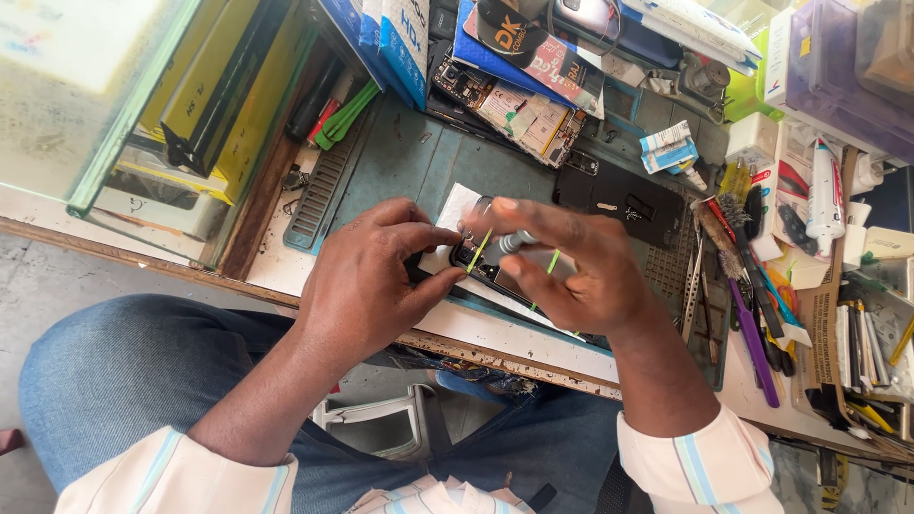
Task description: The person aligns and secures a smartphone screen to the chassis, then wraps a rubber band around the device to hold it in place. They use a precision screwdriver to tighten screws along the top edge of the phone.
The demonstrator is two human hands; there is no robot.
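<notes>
At the centre of the frame, the left hand [367, 281] presses the opened phone [486, 271] on the counter [533, 338] to steady it, while right hand [571, 271] fingers grip a small screwdriver [509, 243] over it.

- Opened phone [486, 271] lies at frame centre on the work mat [400, 167], between left hand [367, 281] and right hand [571, 266].
- Tweezers [692, 286] lie right of it.
- Boxes [214, 86] stand upper left.

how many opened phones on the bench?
2, possibly more hidden under the clutter. One opened phone lies under both hands at the mat's near edge; the other opened phone lies at the mat's far edge, circuit board exposed.
</notes>
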